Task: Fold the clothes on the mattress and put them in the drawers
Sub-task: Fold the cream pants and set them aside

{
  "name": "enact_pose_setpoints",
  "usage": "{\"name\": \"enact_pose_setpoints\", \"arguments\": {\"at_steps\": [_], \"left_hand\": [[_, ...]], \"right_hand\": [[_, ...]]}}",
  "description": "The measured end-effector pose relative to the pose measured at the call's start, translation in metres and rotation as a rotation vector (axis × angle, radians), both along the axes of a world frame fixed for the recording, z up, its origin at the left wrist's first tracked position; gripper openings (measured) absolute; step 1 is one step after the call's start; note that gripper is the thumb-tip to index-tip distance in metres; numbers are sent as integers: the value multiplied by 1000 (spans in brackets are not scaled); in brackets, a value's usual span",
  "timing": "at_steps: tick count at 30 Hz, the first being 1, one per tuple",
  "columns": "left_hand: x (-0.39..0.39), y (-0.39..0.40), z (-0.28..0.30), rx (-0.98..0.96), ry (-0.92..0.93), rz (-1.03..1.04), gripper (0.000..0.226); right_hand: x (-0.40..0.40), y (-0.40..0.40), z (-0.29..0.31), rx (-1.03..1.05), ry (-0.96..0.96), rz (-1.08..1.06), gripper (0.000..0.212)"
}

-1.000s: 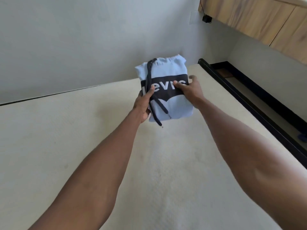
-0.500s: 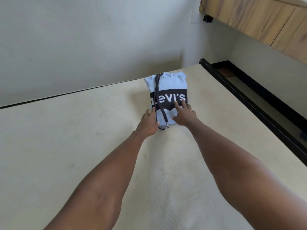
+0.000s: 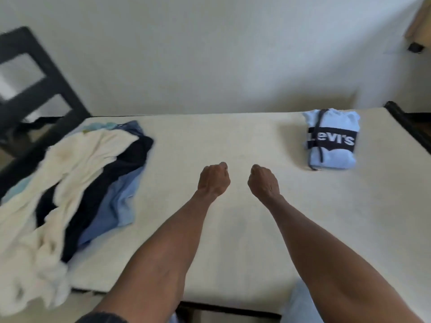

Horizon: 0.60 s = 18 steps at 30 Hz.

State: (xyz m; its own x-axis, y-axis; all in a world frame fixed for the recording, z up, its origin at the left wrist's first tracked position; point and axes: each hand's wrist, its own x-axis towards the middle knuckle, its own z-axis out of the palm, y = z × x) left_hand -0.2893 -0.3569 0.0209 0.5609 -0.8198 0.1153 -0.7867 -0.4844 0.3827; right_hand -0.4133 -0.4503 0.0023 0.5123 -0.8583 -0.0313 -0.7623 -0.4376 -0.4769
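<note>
Change: both hands now off the folded light-blue hoodie (image 3: 331,141), left lying at the far right of the cream mattress (image 3: 233,141).
Surroundings: heap of cream, navy and blue unfolded clothes (image 3: 77,187) at left; black chair (image 3: 35,94) behind.
Writing: "Levi's" on black band.
Grip: left hand (image 3: 213,180) and right hand (image 3: 263,181) curled, holding nothing, well apart from hoodie.

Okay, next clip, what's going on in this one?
A person is folding laundry on a mattress. One light blue hoodie lies folded near the far right corner. Neither hand touches it. The left hand and right hand hover over the bare middle of the mattress, fingers curled, holding nothing. A pile of unfolded clothes, cream, navy and blue, lies at the left edge. No drawers are in view.
</note>
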Motion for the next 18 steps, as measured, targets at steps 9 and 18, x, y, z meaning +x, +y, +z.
{"name": "enact_pose_setpoints", "arguments": {"at_steps": [9,18], "left_hand": [[138,239,-23,30,117,342,25],[286,353,-36,-65,-47,769,34]], "right_hand": [[146,187,-9,26,129,417,21],[293,276,-16,109,49,674,65]]}}
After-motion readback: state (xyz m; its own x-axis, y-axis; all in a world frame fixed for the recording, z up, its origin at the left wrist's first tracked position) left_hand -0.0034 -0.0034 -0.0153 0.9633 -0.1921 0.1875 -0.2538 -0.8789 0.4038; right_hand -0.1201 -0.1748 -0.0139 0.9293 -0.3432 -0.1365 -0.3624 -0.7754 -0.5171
